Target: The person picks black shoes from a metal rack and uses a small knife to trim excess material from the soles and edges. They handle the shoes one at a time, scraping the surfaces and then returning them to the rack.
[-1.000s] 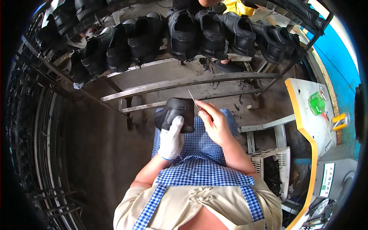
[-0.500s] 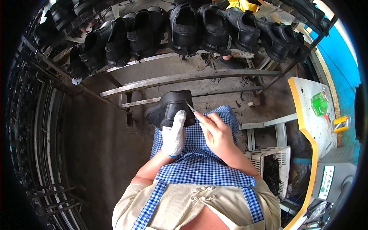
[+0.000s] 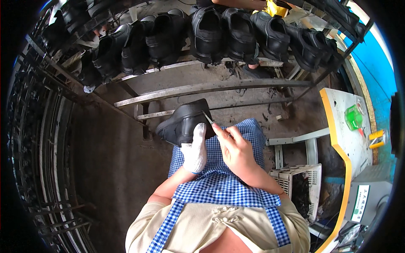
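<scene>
A black shoe (image 3: 182, 123) is held above my lap, its sole edge turned up and away from me. My left hand (image 3: 194, 155), in a white knitted glove, is closed on the shoe's near side, thumb lying along the upper. My bare right hand (image 3: 237, 151) pinches a slim, pointed metal blade (image 3: 208, 118). Its tip meets the shoe near the seam between sole and upper, on the right side. The blade's handle is hidden inside my fingers, so its exact kind cannot be made out.
Ahead, a metal rack (image 3: 215, 86) carries a row of black shoes (image 3: 206, 36). At right stands a white table (image 3: 344, 109) with a yellow edge, holding a green container (image 3: 353, 117) and a yellow roll (image 3: 377, 138). Below it sits a white plastic crate (image 3: 313, 185) of dark scraps. Metal racks (image 3: 52, 139) line the left.
The shoe has tilted slightly in my left hand, showing more of its sole edge. My right hand keeps the blade at the seam. Another person's forearm has appeared behind the rack.
</scene>
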Demonstrator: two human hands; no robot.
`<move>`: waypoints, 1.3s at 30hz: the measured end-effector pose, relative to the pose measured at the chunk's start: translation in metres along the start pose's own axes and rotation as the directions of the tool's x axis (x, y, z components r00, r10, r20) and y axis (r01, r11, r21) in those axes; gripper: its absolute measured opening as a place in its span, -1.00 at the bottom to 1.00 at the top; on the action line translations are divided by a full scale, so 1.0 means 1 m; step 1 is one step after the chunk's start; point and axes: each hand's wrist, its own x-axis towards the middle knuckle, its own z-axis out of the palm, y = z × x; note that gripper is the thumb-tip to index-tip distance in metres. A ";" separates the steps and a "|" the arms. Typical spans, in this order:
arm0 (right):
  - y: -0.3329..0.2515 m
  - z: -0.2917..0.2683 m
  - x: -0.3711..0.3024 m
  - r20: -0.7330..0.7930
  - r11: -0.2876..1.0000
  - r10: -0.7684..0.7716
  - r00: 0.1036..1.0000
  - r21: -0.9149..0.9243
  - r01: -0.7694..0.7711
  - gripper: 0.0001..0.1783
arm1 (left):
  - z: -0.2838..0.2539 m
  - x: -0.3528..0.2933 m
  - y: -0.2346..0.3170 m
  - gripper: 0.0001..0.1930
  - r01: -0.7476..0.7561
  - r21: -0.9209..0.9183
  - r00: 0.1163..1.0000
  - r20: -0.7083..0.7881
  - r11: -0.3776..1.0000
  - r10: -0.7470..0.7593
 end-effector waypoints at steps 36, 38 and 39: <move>0.001 0.004 0.001 -0.010 0.999 0.012 1.000 -0.030 -0.012 -0.35 | -0.005 0.006 -0.021 -0.76 -0.039 -0.059 0.999 0.018 0.998 0.040; 0.001 0.004 0.001 -0.013 0.999 0.010 1.000 -0.030 -0.010 -0.35 | -0.005 0.007 -0.021 -0.76 -0.030 -0.066 0.999 0.031 0.997 0.032; 0.001 0.004 0.000 -0.016 1.000 0.008 1.000 -0.029 -0.009 -0.35 | -0.004 0.006 -0.021 -0.76 -0.030 -0.061 0.999 0.033 0.998 0.032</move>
